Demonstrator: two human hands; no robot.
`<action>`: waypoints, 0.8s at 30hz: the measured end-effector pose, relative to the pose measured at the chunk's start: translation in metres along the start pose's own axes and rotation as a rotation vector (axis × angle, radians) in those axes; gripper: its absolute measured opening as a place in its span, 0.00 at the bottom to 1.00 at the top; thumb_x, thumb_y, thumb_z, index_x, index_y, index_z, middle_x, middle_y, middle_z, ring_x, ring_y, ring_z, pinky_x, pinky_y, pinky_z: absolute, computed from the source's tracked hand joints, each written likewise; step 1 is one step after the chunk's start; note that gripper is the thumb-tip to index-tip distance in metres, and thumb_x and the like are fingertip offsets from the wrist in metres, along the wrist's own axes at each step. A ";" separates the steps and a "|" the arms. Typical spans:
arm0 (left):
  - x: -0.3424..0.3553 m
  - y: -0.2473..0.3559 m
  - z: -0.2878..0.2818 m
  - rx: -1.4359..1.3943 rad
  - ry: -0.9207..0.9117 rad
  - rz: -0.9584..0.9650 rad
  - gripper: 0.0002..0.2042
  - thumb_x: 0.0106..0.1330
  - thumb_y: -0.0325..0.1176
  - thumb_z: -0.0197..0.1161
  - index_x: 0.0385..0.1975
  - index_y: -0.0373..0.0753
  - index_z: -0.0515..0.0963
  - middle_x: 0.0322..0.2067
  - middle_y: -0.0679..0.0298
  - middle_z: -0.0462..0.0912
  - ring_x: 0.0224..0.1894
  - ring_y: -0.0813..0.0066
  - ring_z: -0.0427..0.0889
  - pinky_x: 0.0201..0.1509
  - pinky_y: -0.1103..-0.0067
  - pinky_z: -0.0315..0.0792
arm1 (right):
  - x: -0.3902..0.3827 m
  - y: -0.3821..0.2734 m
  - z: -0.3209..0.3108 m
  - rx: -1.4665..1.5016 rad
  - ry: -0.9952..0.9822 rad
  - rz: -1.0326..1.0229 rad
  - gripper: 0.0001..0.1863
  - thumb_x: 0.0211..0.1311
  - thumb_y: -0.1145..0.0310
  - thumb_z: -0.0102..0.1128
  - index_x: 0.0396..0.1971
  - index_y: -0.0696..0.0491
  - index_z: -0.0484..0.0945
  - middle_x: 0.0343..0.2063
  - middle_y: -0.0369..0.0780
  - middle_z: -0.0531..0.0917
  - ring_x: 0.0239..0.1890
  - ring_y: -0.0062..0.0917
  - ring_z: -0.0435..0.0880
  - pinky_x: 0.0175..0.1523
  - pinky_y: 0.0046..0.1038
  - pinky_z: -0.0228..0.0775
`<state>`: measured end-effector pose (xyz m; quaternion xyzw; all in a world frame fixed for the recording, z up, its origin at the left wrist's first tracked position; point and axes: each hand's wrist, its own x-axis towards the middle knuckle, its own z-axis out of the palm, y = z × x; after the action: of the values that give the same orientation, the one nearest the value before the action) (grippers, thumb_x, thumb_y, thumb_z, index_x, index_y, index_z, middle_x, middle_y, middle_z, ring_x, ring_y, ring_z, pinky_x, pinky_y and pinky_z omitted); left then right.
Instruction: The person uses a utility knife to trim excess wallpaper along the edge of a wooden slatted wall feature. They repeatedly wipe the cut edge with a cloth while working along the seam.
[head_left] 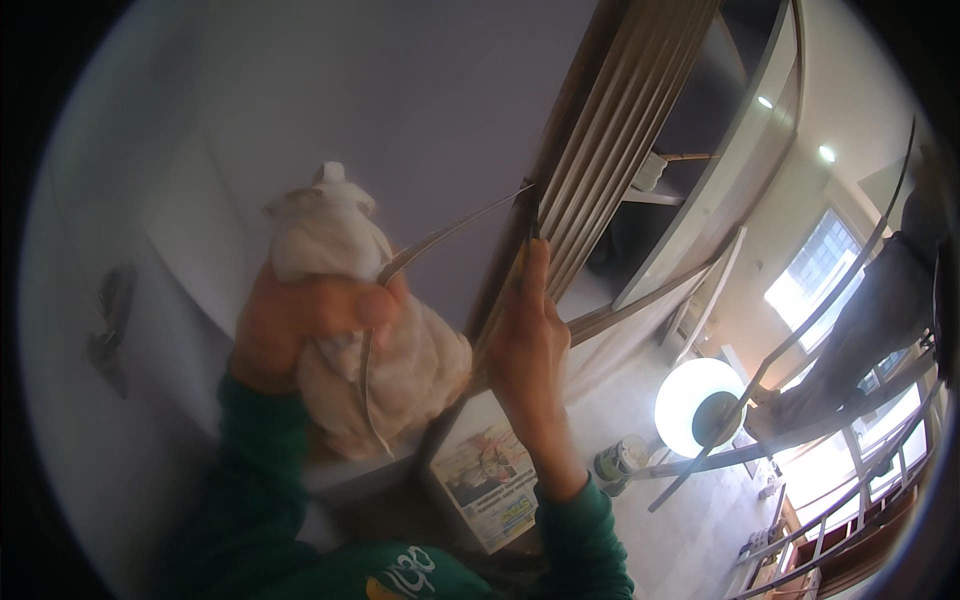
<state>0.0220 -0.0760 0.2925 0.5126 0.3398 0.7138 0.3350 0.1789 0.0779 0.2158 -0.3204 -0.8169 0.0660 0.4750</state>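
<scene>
The left hand's [320, 315] grip is clamped on the bunched cloth [400, 370] and thin strip [455, 228], which runs to the brown edge [567, 105] beside the ribbed panel [625, 115]. The right hand's [530, 340] grip is closed around a slim dark tool [534, 218] there. Best, I judge: keep the strip lightly taut, the tool flat, thumb clear.

A crumpled off-white cloth [325, 238] is bunched up left of a ribbed brown panel [620, 130]. A thin pale strip [445, 233] curves across the cloth to the panel's left edge, where a slim dark tool [534, 222] points nearly upright.
</scene>
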 end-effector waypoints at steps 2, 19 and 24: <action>-0.001 0.000 0.004 -0.001 0.026 -0.029 0.05 0.49 0.29 0.67 0.23 0.36 0.79 0.20 0.65 0.80 0.23 0.77 0.79 0.31 0.82 0.73 | 0.004 0.002 -0.007 0.017 -0.048 0.022 0.38 0.67 0.75 0.55 0.75 0.54 0.51 0.31 0.54 0.83 0.28 0.50 0.85 0.33 0.45 0.77; -0.006 0.036 0.065 0.006 0.011 0.188 0.13 0.59 0.38 0.60 0.16 0.39 0.72 0.16 0.70 0.70 0.21 0.79 0.69 0.27 0.83 0.65 | -0.186 0.043 -0.026 0.601 -0.185 0.570 0.33 0.71 0.73 0.49 0.74 0.55 0.57 0.27 0.39 0.82 0.20 0.18 0.79 0.28 0.24 0.74; -0.006 0.052 0.064 -0.037 -0.147 0.392 0.08 0.66 0.33 0.58 0.29 0.35 0.73 0.18 0.68 0.72 0.15 0.82 0.69 0.20 0.85 0.72 | -0.215 0.046 -0.019 0.663 -0.143 0.655 0.32 0.71 0.74 0.51 0.73 0.54 0.59 0.25 0.39 0.82 0.20 0.19 0.79 0.27 0.24 0.73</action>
<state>0.0780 -0.1003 0.3475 0.6136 0.1949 0.7320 0.2228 0.2900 -0.0152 0.0497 -0.3869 -0.6384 0.4915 0.4485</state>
